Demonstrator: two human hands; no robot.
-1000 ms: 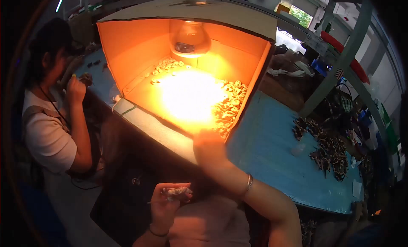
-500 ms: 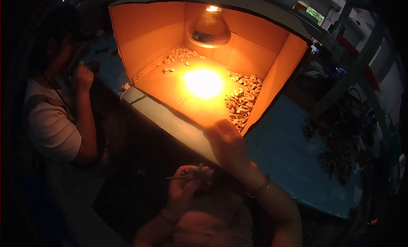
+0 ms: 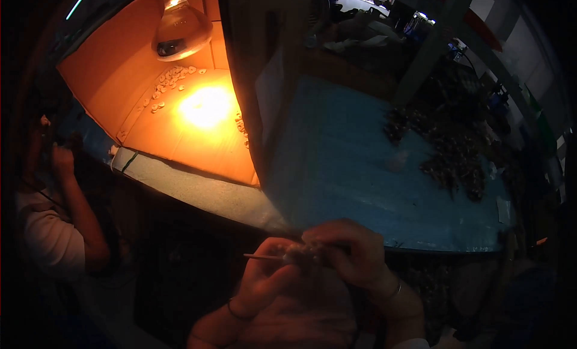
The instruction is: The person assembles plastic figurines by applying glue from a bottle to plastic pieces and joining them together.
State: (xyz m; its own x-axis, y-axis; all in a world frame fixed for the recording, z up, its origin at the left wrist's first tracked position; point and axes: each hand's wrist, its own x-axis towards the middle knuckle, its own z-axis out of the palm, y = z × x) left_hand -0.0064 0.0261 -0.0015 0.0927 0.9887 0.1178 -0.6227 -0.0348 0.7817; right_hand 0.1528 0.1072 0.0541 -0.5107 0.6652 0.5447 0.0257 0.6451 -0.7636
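Low in front of me, my left hand (image 3: pixel 264 286) is closed round a thin stick with a lumpy cluster (image 3: pixel 300 254) at one end. The stick's bare end points left. My right hand (image 3: pixel 354 250) meets the cluster from the other side with bent fingers, pressing at it. Dim light hides what the cluster is made of and whether a small piece sits in the right fingertips. Beyond my hands stands an open-fronted cardboard box (image 3: pixel 102 78), where a glowing bulb (image 3: pixel 183 33) hangs over small pale curled pieces (image 3: pixel 171 78).
Right of the box stretches a blue-covered table (image 3: pixel 342 169) with piles of dark, bristly clusters (image 3: pixel 454 160). A pale ledge (image 3: pixel 192 187) runs along the box's front. At the left, another person (image 3: pixel 57 229) has a hand raised.
My right hand has left the box's front edge and come down to the cluster beside my left hand. The view has swung right, showing more of the blue table.
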